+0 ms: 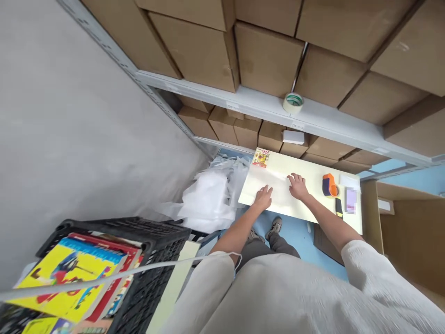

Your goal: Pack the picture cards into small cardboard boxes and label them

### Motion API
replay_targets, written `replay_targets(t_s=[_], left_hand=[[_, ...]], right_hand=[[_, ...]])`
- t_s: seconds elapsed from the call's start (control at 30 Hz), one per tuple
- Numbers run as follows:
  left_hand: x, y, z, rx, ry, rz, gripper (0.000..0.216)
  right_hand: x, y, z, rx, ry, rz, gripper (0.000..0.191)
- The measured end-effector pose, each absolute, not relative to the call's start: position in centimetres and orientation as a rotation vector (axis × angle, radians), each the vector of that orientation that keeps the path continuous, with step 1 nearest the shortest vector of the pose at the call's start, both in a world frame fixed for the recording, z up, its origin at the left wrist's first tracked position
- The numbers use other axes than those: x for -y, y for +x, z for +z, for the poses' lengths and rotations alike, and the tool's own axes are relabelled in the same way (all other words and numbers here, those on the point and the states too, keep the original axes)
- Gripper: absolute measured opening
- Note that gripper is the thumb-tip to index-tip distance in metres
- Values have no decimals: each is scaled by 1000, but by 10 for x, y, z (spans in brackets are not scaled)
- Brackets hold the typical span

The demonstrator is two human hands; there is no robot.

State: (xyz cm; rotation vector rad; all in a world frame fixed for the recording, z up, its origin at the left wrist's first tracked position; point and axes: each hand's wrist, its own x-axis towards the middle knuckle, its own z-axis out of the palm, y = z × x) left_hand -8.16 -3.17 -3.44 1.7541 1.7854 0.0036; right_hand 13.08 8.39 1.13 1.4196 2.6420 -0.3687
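Clear bag [278,188]: one, flat on the pale table [309,167], near its middle. It is faint against the surface, so its outline is only probable. Its long axis seems to run along the table's length, from the corner with the small packet [260,157] toward the tape dispenser [330,185].

Left hand [263,197]: palm down on the near-left part of the bag, fingers spread and lying flat, gripping nothing.

Right hand [298,185]: palm down on the bag just beyond the left hand and further along, fingers likewise splayed and empty. The two hands are close together but apart. The right one is the nearer to the tape dispenser.

Tape dispenser: orange and dark, resting on the table to the right of the right hand and clear of it.

Tape roll [293,102]: one, on the grey shelf [250,99] above the table, among cardboard boxes [267,60].

White plastic heap [210,199]: piled against the table's left end.

Black crate [153,260]: at lower left, holding bright yellow and red books [66,278].

Writing: the packet carries coloured print too small to read, a patch on the table's right end is blurred, and no brand or label is legible anywhere
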Motion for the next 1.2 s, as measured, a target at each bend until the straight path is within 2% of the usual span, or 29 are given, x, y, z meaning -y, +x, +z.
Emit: replay_targets(t_s=[0.3,0.5,0.77,0.97,1.07,1.2], left_hand=[[24,-57,-39,-1850,1654,-116,68],[19,-63,-37,-1902,1672,-110,64],[-7,-99,-58,-1914,1673,-61,96],[-14,-136,-67,-1760,1733,-188,108],[-12,-147,-68,-1715,1797,-136,102],[-4,-156,-70,-1693,1840,-99,93]], right_hand=[[-38,145,-26,-2448,1368,-661,56],[-41,138,-32,-2390,1355,-625,55],[-60,124,-38,-2382,1366,-660,71],[-60,93,-35,-2308,1615,-650,58],[-76,55,-35,-2283,1787,-748,49],[-116,-8,-46,-2058,2124,-1049,42]])
